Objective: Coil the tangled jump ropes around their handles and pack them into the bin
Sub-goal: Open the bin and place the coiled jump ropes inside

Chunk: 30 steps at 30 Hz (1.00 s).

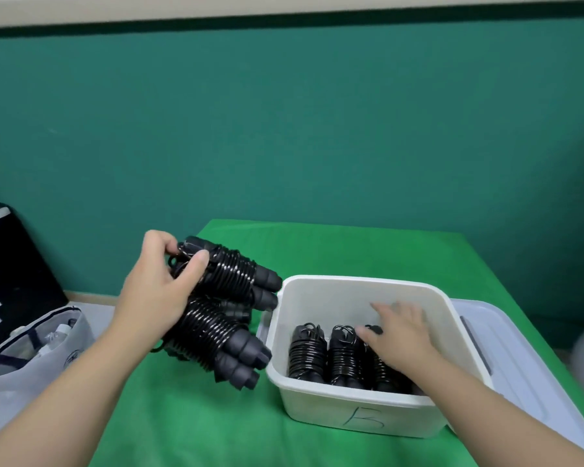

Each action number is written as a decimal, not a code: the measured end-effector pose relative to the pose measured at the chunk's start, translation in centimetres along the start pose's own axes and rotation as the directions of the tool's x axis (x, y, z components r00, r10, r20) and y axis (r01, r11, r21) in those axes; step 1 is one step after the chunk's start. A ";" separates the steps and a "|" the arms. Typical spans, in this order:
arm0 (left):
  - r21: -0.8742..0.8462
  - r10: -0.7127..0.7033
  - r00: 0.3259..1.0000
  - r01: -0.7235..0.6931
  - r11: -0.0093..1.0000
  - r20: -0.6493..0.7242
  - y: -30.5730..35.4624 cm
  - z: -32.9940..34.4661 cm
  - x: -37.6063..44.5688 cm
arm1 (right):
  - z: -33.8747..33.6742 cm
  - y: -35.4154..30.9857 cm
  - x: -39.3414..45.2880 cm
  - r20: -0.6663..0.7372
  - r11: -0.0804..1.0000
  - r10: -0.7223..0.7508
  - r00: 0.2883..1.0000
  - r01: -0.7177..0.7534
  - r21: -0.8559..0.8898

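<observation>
While left hand is gripping two coiled rope bundles just beside bin's left rim, right hand, fingers spread flat, is pressing on coiled ropes inside bin.

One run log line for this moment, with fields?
left hand: holds coiled ropes | right hand: open, in bin | phase: packing
</observation>
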<state>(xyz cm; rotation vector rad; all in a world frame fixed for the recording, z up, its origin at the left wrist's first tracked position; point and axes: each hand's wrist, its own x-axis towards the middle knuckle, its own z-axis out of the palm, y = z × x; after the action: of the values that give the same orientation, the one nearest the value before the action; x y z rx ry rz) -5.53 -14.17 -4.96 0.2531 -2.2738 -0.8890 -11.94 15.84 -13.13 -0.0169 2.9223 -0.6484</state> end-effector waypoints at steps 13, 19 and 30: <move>-0.148 0.200 0.922 -0.158 0.976 0.333 7.4 13.0 -2.0 | -5.5 -1.5 -0.2 -0.066 0.955 -0.235 0.970 0.243 0.167; -0.070 0.122 0.744 -0.101 0.992 0.656 3.8 16.6 -3.8 | -1.5 1.6 -1.2 0.068 0.975 -0.078 0.995 0.062 0.212; 0.121 0.150 0.251 -0.806 0.580 0.956 5.2 15.6 -4.9 | 0.1 2.5 0.0 0.071 0.967 0.056 0.996 -0.072 0.246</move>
<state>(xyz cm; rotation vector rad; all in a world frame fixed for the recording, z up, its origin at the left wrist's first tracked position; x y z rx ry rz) -11.67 -0.03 -12.49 -0.9777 -3.2313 0.3136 -11.89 18.05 -14.24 0.0830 2.7473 -0.9784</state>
